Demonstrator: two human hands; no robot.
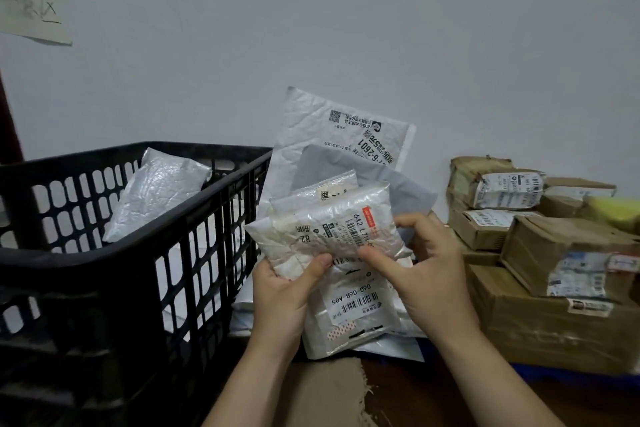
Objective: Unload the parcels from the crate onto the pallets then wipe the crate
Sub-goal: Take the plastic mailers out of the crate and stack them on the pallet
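A black slotted plastic crate (131, 246) stands at the left with a silvery bagged parcel (159, 191) leaning inside it. Right of the crate, both hands hold up a bundle of small white and clear bagged parcels (332, 222). My left hand (287, 291) grips the bundle's lower left from below, thumb on top. My right hand (426, 267) pinches its lower right edge. Behind the bundle, a large white mailer (332, 125) and a grey one (408, 184) lean against the wall. A labelled white bag (353, 308) lies under the hands.
Taped cardboard parcels (554, 253) are stacked at the right, with a blue pallet edge (519, 371) showing beneath. A brown cardboard sheet (325, 392) lies at the bottom centre. A pale wall rises close behind everything, with a paper sign (34, 3) at the upper left.
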